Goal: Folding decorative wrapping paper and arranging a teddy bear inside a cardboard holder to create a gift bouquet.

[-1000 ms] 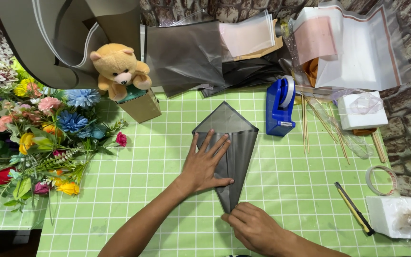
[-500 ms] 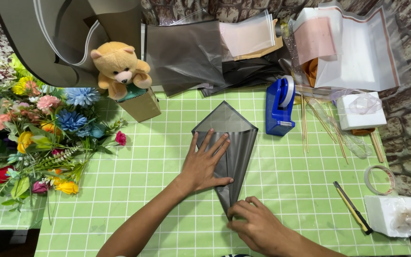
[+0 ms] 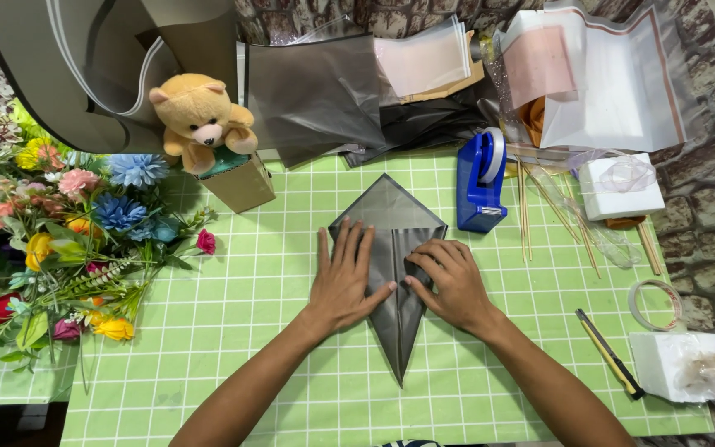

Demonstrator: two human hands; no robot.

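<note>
A grey translucent sheet (image 3: pixel 389 217), folded into a kite shape with a long point toward me, lies on the green grid mat (image 3: pixel 258 348). My left hand (image 3: pixel 345 277) rests flat on its left flap, fingers spread. My right hand (image 3: pixel 450 281) presses on the right flap, fingers curled toward the middle crease. Neither hand grips anything.
A blue tape dispenser (image 3: pixel 482 180) stands just right of the sheet, wooden sticks (image 3: pixel 526 207) beside it. Artificial flowers (image 3: pixel 59 240) fill the left; a teddy bear (image 3: pixel 199 116) sits on a small box. Wrapping sheets (image 3: pixel 316 91) lie behind. A cutter (image 3: pixel 607 353), tape ring (image 3: pixel 654 303) and foam blocks (image 3: pixel 674 366) sit right.
My right hand moved up from the sheet's lower tip to its right flap. The right side is now folded in toward the centre. My left hand stayed in place.
</note>
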